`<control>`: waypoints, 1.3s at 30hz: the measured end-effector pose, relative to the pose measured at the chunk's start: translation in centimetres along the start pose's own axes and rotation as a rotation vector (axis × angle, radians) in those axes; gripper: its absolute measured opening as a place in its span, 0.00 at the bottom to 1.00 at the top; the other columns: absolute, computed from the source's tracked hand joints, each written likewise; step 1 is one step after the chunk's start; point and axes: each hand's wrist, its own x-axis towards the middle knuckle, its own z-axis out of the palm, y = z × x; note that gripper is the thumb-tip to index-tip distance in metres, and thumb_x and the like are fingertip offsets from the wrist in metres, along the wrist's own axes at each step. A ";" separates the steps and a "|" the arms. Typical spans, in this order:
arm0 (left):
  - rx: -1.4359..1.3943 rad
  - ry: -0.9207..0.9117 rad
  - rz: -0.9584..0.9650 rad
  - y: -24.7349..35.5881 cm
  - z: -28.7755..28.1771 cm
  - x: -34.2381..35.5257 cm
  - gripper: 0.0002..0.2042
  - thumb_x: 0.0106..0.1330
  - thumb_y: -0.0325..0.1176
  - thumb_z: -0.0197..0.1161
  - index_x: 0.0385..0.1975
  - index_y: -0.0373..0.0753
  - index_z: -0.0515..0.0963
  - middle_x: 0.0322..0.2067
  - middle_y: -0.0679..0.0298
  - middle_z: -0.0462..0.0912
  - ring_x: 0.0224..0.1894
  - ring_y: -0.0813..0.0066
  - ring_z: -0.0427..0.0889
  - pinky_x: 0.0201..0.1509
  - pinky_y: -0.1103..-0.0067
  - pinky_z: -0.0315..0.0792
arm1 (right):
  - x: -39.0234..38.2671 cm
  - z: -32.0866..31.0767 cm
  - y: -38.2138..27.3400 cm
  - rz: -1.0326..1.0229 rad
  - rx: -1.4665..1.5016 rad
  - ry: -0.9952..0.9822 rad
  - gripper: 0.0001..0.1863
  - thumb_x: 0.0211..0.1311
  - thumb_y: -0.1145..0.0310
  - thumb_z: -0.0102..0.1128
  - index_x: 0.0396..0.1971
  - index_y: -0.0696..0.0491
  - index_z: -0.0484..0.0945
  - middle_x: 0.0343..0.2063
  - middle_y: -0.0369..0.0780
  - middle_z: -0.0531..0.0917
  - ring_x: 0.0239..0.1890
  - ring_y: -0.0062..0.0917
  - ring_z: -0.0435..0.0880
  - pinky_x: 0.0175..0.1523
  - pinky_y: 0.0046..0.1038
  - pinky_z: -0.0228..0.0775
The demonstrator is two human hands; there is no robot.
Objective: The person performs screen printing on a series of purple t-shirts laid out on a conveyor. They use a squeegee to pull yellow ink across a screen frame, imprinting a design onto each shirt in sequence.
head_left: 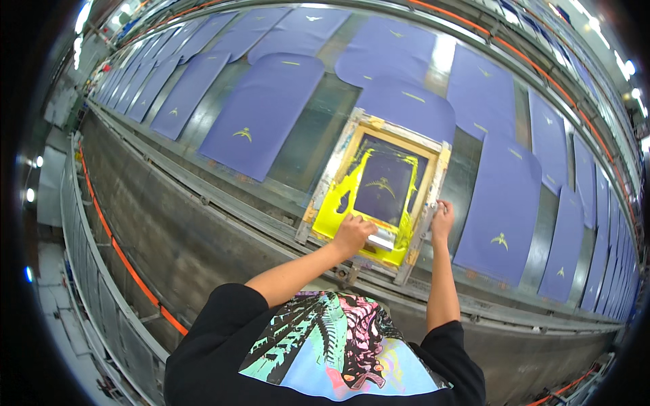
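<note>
A screen printing frame (330, 169), its edges stained with ink, lies over one of the blue-purple fabric panels. Yellow ink (330, 218) is spread over the near and side parts of its mesh, and a winged design (381, 187) shows in the middle. My left hand (353, 234) is closed round a squeegee (382, 239) near the frame's near end, in the yellow ink. At the frame's right side, my right hand (443, 220) is closed on the edge; its fingertips are partly hidden.
Long metal print table (313, 125) runs left to right, bearing several blue-purple fabric panels (265, 111) with small yellow prints. A metal rail (210, 203) lines its near edge. An orange hose (116, 245) runs along the left, and another orange line (542, 68) lies beyond the table.
</note>
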 end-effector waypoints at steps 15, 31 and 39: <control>-0.150 0.010 -0.265 -2.8 -8.0 -1.0 0.15 0.55 0.26 0.64 0.45 0.43 0.82 0.40 0.62 0.86 0.41 0.57 0.84 0.43 0.62 0.74 | -7.0 4.9 -6.2 -0.076 0.127 0.069 0.09 0.75 0.66 0.53 0.42 0.53 0.81 0.18 0.33 0.71 0.22 0.18 0.67 0.29 0.29 0.60; -0.399 -1.227 -0.103 -14.1 -2.4 8.0 0.24 0.44 0.33 0.82 0.45 0.39 0.86 0.36 0.63 0.91 0.41 0.70 0.88 0.47 0.71 0.78 | -7.1 7.6 -4.4 -0.093 -0.076 0.093 0.11 0.75 0.64 0.52 0.43 0.53 0.80 0.20 0.43 0.77 0.23 0.30 0.75 0.34 0.37 0.67; 0.016 -0.224 -0.356 -17.2 -5.5 16.0 0.11 0.56 0.30 0.67 0.38 0.51 0.90 0.35 0.62 0.90 0.39 0.64 0.88 0.44 0.67 0.78 | -7.3 8.4 -5.8 0.008 -0.077 0.043 0.12 0.75 0.64 0.51 0.44 0.55 0.80 0.23 0.45 0.81 0.25 0.30 0.78 0.36 0.36 0.69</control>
